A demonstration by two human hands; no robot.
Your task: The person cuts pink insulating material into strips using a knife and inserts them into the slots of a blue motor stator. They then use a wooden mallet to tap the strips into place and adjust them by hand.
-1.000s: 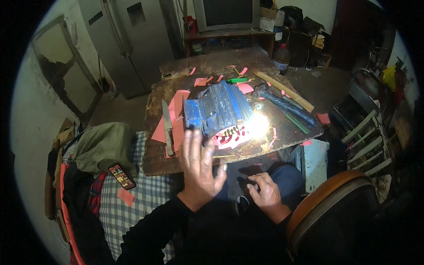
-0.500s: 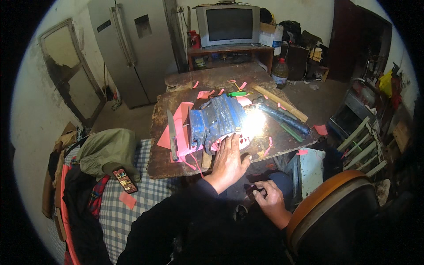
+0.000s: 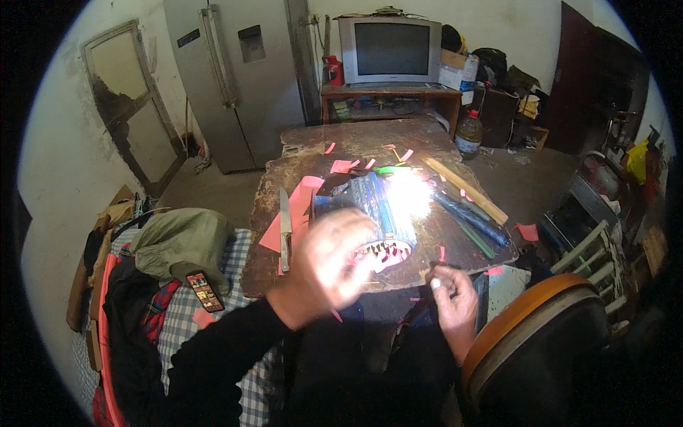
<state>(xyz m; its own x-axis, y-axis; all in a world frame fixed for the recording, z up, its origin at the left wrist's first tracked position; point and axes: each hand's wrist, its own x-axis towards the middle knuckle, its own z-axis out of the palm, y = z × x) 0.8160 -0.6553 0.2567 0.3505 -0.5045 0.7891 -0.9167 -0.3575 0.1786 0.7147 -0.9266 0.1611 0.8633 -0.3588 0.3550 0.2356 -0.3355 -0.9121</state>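
Observation:
A worn blue boxy block [image 3: 364, 193] lies on the dark wooden table [image 3: 398, 135]; its kind is unclear. At its near end sits a round white piece with a dark pattern [image 3: 384, 254]. My left hand [image 3: 329, 260], smeared by motion and brightly lit, is in front of the block and hides part of it; its fingers cannot be made out. By the table's front edge my right hand [image 3: 453, 295] is closed, fingers curled together, and whatever they hold is hidden. Just beyond them is a narrow pink strip [image 3: 442, 254]. A knife [image 3: 285, 228] rests on pink sheet [image 3: 302, 196], left of the block.
Right of the block lie a wooden stick [image 3: 466, 191], a dark blue rod [image 3: 469, 219] and a green rod [image 3: 477, 240]. Pink scraps [image 3: 343, 166] are scattered about. An orange-rimmed round seat [image 3: 523, 313] stands near my right arm. A phone [image 3: 204, 290] lies on the bed at left.
My left hand has come off the near end of the blue block and moved left. The right hand has risen to the table's front edge and closed. The whole view has shifted slightly.

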